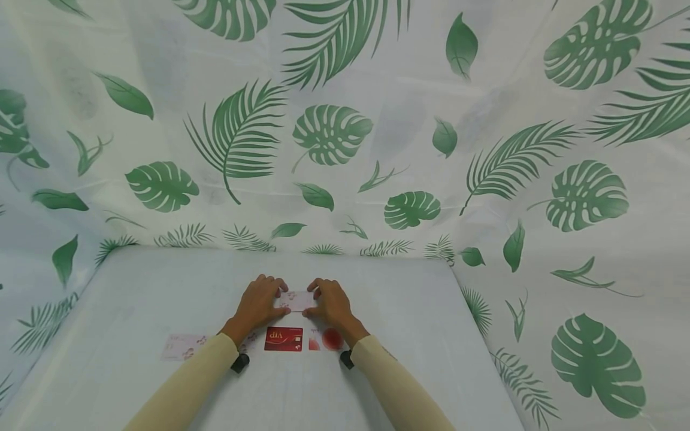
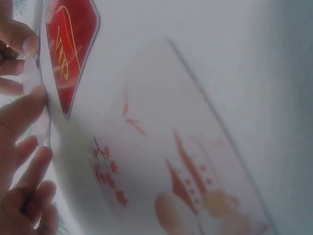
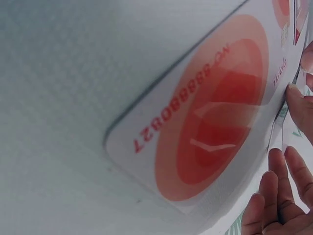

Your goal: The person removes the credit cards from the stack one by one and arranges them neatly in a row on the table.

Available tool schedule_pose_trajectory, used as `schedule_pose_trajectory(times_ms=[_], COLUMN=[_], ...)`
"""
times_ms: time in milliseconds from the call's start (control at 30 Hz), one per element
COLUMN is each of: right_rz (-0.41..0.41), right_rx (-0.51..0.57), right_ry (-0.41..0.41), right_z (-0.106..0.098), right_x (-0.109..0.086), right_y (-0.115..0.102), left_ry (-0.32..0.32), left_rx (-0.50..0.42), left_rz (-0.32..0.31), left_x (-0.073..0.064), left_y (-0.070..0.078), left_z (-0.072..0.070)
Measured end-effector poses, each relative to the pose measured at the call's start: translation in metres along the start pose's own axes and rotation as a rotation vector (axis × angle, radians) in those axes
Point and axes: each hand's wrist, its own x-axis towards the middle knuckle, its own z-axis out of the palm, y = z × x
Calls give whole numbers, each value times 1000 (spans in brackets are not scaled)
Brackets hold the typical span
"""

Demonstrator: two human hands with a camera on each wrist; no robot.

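Both hands hold a small pale pink card (image 1: 297, 301) with a floral print by its two ends, at the middle of the white table. My left hand (image 1: 260, 301) pinches its left end between thumb and fingers. The right hand (image 1: 331, 304) pinches the other end. Just nearer lies a red VIP card (image 1: 283, 339), upside down to the head view. Beside it is a white card (image 3: 195, 127) with red ovals and a printed number, partly hidden by the right forearm. A larger pale sheet (image 2: 146, 147) with red blossoms and a tower lies under the left forearm.
The white table (image 1: 409, 335) meets a hanging sheet (image 1: 345, 215) printed with green leaves at the back and sides. Black wrist cameras sit on both wrists, the left camera (image 1: 240, 363) close above the table.
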Motion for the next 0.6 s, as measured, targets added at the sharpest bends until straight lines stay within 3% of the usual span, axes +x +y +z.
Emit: schedule_pose_trajectory(times_ms=[400, 600], right_rz=[-20, -29], right_rx=[78, 99], right_ry=[16, 28], right_z=[-4, -12], right_x=[-2, -3], right_y=[0, -1], left_ry=[-10, 21], left_rx=[-28, -14], left_rz=[-37, -6], left_x=[1, 0], left_y=[0, 0], left_z=[1, 0])
